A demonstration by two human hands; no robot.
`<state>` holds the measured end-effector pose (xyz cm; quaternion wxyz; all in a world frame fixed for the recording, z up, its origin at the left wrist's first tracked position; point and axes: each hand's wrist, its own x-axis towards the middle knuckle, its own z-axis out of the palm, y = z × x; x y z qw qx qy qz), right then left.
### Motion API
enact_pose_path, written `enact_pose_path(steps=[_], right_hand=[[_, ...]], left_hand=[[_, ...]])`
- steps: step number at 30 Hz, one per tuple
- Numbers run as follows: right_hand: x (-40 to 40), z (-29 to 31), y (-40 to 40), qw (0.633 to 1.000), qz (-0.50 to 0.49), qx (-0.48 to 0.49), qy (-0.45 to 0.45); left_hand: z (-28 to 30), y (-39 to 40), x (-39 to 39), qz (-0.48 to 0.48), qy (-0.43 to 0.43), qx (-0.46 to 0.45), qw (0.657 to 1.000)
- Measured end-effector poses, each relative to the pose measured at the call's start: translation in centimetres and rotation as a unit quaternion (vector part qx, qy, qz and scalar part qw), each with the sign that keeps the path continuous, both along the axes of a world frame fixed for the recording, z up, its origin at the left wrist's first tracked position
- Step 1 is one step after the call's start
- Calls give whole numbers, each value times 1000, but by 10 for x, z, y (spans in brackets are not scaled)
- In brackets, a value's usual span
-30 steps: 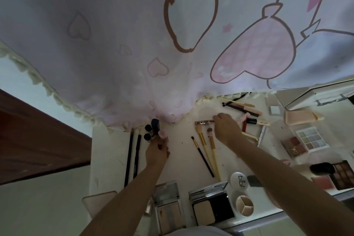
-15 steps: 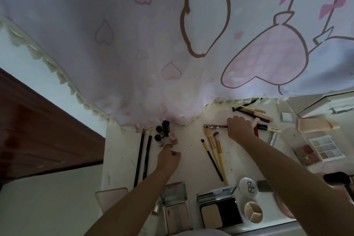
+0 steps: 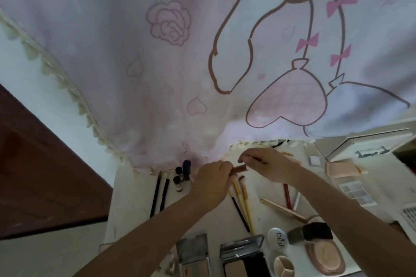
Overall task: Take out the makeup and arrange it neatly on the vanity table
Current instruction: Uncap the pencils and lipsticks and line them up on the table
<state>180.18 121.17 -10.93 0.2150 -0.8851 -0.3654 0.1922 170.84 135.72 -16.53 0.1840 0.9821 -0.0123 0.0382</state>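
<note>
My left hand (image 3: 211, 183) and my right hand (image 3: 264, 162) meet at the back of the white vanity table (image 3: 132, 216), just under the curtain hem. Between them is a slim pinkish-brown makeup tube (image 3: 239, 168). The left hand grips its left end and the right hand pinches its right end. Laid out on the table are two black pencils (image 3: 158, 193), small bottles (image 3: 179, 179), a row of gold-handled brushes (image 3: 242, 200), a red pencil (image 3: 286, 195) and a beige stick (image 3: 281, 208).
Open compacts (image 3: 194, 252) (image 3: 242, 254), a white round case (image 3: 277, 242), a divided pot (image 3: 284, 265) and a pink round compact (image 3: 324, 256) line the front edge. An eyeshadow palette (image 3: 355, 193), peach tube (image 3: 344, 168) and white box (image 3: 364, 144) sit right. The printed curtain (image 3: 157, 74) hangs behind.
My left hand left the small bottles and moved right to the tube. My right hand lifted the tube from the table and now shares it with the left. The view tilted.
</note>
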Motion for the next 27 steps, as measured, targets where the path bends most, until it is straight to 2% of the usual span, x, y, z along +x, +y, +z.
enact_pose_path(steps=[3, 6, 8, 10, 12, 14, 17, 19, 21, 24, 27], right_hand=[[-13, 11, 6, 991, -104, 87, 4], [-26, 18, 9, 968, -161, 193, 22], [-36, 25, 7, 961, -139, 241, -3], [-45, 32, 4, 964, -79, 249, -52], [-48, 39, 1, 965, -45, 240, -91], [-45, 44, 0, 968, -49, 228, -93], [-35, 48, 2, 982, -95, 152, -66], [-32, 48, 0, 985, -104, 122, -70], [-35, 46, -4, 980, -85, 175, -52], [-36, 44, -13, 958, -37, 282, 33], [-32, 48, -7, 964, -66, 240, 96]], left_hand=[[15, 0, -5, -2, -5, 30, 1000], [32, 5, -11, -38, -21, 46, 998], [46, 12, -15, -89, 9, -31, 996], [60, 17, -20, -133, 90, -190, 969], [70, 20, -23, -139, 118, -273, 945], [74, 22, -24, -130, 96, -253, 954], [75, 25, -22, -96, 42, -146, 984], [73, 26, -21, -88, 20, -106, 990], [71, 26, -21, -82, 11, -124, 989], [69, 26, -18, -61, -25, -115, 991], [69, 28, -15, -48, -48, -89, 994]])
